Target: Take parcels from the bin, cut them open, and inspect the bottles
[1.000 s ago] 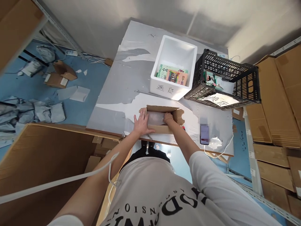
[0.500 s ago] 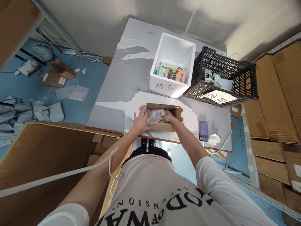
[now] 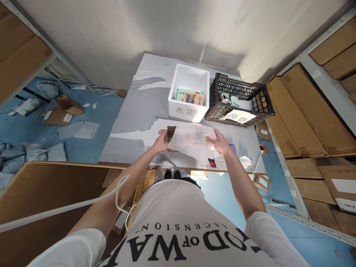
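Pinching translucent plastic (image 3: 190,140), right fingers (image 3: 218,135) closed

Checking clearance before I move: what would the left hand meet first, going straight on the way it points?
The left hand would first meet the cardboard box it touches; the translucent wrap seems next, though depth is unclear.

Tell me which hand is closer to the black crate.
The right hand. It grips the clear plastic just in front of the black crate. The left hand is farther away, at the cardboard box, well to the crate's left.
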Motion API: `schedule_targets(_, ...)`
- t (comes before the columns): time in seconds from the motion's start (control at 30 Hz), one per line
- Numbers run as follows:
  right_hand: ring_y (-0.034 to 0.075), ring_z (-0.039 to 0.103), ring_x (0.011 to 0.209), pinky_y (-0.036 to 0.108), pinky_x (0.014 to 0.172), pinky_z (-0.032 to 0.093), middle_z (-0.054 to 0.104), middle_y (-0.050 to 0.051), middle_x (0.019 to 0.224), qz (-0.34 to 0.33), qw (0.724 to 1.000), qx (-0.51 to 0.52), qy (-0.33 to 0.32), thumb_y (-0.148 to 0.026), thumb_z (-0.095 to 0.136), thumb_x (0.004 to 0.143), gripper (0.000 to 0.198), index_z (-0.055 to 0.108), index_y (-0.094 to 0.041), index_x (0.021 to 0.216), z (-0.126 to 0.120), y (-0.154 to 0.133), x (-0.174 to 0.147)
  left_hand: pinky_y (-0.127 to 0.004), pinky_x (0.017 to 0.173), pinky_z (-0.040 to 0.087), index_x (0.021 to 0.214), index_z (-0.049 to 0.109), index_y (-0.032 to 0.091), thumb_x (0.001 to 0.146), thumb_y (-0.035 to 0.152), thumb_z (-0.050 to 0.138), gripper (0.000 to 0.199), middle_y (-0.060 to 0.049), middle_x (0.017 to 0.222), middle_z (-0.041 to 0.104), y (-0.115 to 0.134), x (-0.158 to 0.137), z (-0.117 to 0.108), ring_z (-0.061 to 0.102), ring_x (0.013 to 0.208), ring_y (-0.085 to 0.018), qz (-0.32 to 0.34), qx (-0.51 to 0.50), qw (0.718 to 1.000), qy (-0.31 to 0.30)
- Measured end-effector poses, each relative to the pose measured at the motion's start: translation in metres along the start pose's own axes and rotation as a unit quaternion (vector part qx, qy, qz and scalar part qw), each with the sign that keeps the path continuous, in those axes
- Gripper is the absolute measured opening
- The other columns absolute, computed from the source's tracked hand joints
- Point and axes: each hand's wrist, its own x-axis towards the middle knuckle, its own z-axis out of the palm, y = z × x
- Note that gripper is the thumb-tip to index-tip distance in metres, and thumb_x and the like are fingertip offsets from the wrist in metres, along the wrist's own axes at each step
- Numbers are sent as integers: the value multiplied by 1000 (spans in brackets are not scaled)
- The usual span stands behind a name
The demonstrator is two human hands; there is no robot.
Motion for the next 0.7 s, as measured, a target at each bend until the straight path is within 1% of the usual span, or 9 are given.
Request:
schedule_targets(0.1,17,62,83,30,71,52,64,4,100,7,1000,17,-4,-41,66,73,42,48,-22,106,-2,1,-20,-33,107,43,141,43,12,94,35,25,56,-13,143,51,14,-1,-31,49,132,-20,-73,-120,984,107)
schedule_targets(0.17,16,61,80,28,68,51,64,3,95,11,999,13,-27,-41,68,73,42,49,-22,105,1,-4,-29,-34,108,43,143,42,13,95,42,24,59,-14,145,49,37,-6,-56,47,135,-21,-7,-164,974,156)
schedule_targets(0.23,15,59,76,27,64,49,63,1,91,1,998,1,-65,-40,69,72,41,50,-21,102,6,-13,-33,-36,104,46,145,38,16,90,55,41,68,-14,145,50,67,-11,-79,50,132,-24,116,-162,976,88)
schedule_targets(0.3,15,59,75,26,63,48,62,1,89,-16,993,-8,-116,-40,72,70,41,52,-20,101,12,-25,-34,-35,96,50,139,47,19,78,60,60,75,-12,134,60,94,-14,-92,58,121,-27,192,-127,972,-50)
schedule_targets(0.37,15,59,75,26,63,48,63,1,89,-34,987,-8,-154,-41,74,69,44,53,-20,102,18,-35,-32,-33,82,53,115,65,18,74,60,64,58,-8,111,71,111,-14,-93,67,100,-27,206,-93,961,-156)
schedule_targets(0.43,17,61,78,28,66,50,64,1,90,-47,987,17,-153,-43,75,68,48,54,-20,104,21,-40,-28,-30,69,53,94,70,16,77,60,60,48,-5,93,73,115,-13,-86,69,82,-23,180,-132,949,-221)
schedule_targets(0.53,19,63,87,31,73,51,66,3,101,-72,992,76,-66,-45,76,69,52,54,-22,110,18,-32,-26,-27,60,51,89,69,14,77,64,61,52,-6,85,73,103,-14,-71,67,73,-20,101,-286,920,-250)
schedule_targets(0.6,18,63,94,31,78,51,65,4,109,-93,987,115,60,-47,71,73,45,55,-24,108,14,-17,-32,-27,59,51,87,69,12,71,66,67,56,-8,84,74,93,-17,-65,67,71,-21,46,-363,901,-232)
schedule_targets(0.7,13,62,77,29,71,51,64,1,97,-92,939,174,282,-45,64,78,28,55,-24,95,18,13,-53,-28,60,51,84,69,11,63,66,73,59,-9,82,73,84,-23,-63,66,68,-20,-15,-438,880,-185)
